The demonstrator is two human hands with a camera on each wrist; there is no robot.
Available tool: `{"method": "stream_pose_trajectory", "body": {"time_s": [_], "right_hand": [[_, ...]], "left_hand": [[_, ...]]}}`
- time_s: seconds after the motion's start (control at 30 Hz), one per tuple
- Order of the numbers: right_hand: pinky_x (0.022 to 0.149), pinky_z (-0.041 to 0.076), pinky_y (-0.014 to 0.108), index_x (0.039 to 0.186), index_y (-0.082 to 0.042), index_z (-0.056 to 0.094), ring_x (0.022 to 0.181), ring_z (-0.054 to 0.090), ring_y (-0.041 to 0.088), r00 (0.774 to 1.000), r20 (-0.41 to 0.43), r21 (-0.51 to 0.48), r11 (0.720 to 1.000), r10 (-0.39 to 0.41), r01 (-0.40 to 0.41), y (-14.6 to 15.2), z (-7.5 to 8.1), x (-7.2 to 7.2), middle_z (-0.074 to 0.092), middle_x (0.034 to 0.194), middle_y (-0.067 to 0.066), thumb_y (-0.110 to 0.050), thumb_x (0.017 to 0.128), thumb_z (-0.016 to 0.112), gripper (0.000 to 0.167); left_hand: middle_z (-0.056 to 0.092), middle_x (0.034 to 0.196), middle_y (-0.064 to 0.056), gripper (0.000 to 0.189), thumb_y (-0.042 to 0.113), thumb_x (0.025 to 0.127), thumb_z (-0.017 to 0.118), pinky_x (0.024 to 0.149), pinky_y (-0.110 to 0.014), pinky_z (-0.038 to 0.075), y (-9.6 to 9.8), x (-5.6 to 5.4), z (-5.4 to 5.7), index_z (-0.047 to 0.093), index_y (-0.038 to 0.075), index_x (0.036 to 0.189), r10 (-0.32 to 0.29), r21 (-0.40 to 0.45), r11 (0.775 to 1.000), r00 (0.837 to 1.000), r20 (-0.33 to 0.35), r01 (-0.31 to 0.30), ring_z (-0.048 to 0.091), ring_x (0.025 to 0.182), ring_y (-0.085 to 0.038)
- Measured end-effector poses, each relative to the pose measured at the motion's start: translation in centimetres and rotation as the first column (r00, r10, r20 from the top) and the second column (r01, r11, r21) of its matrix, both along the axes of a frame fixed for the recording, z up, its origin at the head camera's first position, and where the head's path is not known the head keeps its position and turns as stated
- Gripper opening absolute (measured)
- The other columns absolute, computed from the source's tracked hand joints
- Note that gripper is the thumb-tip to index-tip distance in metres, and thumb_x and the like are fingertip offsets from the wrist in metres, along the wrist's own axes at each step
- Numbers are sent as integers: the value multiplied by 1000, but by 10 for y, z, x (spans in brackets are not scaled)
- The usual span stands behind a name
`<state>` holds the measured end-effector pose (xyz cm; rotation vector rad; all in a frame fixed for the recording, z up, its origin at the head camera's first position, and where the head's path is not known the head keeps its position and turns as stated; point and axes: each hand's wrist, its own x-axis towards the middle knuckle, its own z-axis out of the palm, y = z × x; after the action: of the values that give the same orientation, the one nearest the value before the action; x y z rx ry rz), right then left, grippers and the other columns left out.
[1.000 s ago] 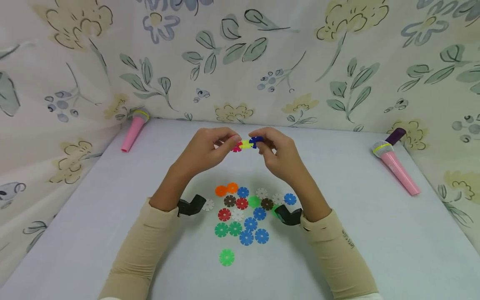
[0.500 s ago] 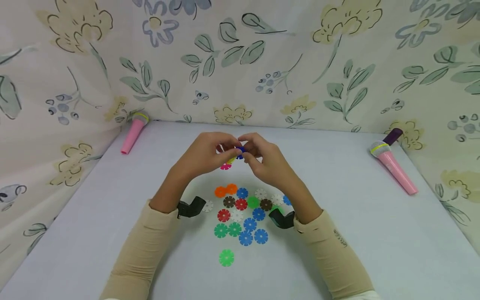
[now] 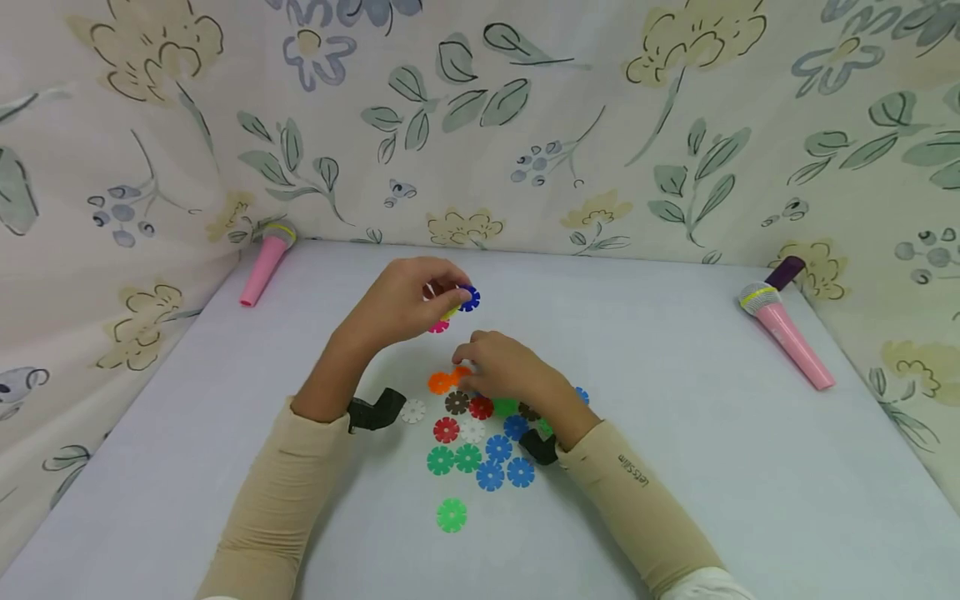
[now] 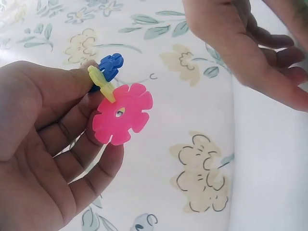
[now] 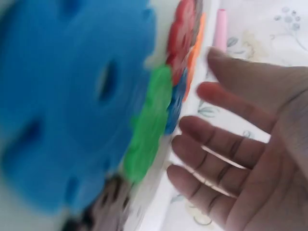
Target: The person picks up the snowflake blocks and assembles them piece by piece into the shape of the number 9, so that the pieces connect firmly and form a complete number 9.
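Observation:
Raised above the table, my left hand [image 3: 408, 304] pinches a short chain of interlocking flower-shaped discs. The left wrist view shows its pink disc [image 4: 134, 113] slotted to a yellow disc [image 4: 102, 85], which joins a dark blue disc [image 4: 111, 65] near the thumb. My right hand [image 3: 506, 367] is over the back of the loose discs, its fingers spread and slightly bent in the right wrist view. Its fingertips are at the orange discs [image 3: 439, 383], overlapping one of them in the head view. Nothing shows between its fingers.
Loose notched discs lie in front: a red disc [image 3: 446, 430], a blue disc [image 3: 521, 472], a green disc [image 3: 452, 515] and several others. A pink toy microphone [image 3: 262, 271] lies back left. Another pink microphone [image 3: 795, 342] lies at the right beside a dark purple object [image 3: 786, 272].
My right hand has let go of the dark blue disc and come down toward the orange discs. My left hand keeps the chain, which now hangs tilted, having been level between both hands.

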<state>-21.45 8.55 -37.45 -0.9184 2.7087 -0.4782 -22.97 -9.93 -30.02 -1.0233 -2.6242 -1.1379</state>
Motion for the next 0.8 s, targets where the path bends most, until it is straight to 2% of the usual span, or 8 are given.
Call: {"method": "stream_pose_trajectory", "body": {"time_s": [0.17,0.37,0.47,0.6,0.7,0.77,0.8], "right_hand": [[76,51,26,100,-13,74,86,55,16,999,19,16,999,-29,28,-4,-2,0,60,93,1,-22,88,80,17],[76,51,26,98,-10,68,87,55,17,996,68,16,999,-51,50,-3,-2,0,58,90,1,-18,85,82,21],[72,50,27,98,-11,63,81,55,17,996,88,-35,999,-35,38,0,0,-1,58,85,1,-16,88,79,20],[67,50,28,97,-11,58,73,56,18,996,74,-158,985,-52,64,12,11,-3,58,80,1,-15,94,73,16],[66,52,30,99,-9,54,72,59,18,993,53,-314,943,-103,115,26,23,-5,63,82,2,-14,96,69,16],[68,54,31,103,-8,51,72,63,22,989,71,-447,883,-126,145,35,32,-5,66,82,6,-11,98,66,15],[68,55,33,105,-7,50,72,64,25,987,93,-519,839,-132,161,38,37,-5,67,82,8,-9,99,63,14]], "left_hand": [[69,87,3,11,13,95,71,77,-33,52,3,0,-1,73,7,103,-3,-23,1000,1000,8,3,62,82,-13],[69,88,3,10,12,94,72,77,-33,52,4,2,-1,73,7,103,3,-30,1000,1000,21,-2,62,82,-13],[69,88,3,10,12,94,72,78,-33,52,3,3,0,73,8,103,4,-24,1000,999,34,-3,62,83,-13],[69,88,2,10,12,94,72,78,-34,52,1,3,1,73,8,103,14,-20,1000,999,37,-13,62,83,-14],[69,88,1,10,12,94,71,79,-34,52,0,3,2,72,7,103,26,-20,999,999,36,-26,62,83,-15],[68,89,0,11,12,95,71,79,-34,53,1,3,4,71,7,104,35,-20,999,999,41,-34,62,83,-16],[68,89,0,10,12,95,70,79,-35,53,1,4,4,70,6,104,37,-20,999,998,42,-36,62,83,-16]]}}
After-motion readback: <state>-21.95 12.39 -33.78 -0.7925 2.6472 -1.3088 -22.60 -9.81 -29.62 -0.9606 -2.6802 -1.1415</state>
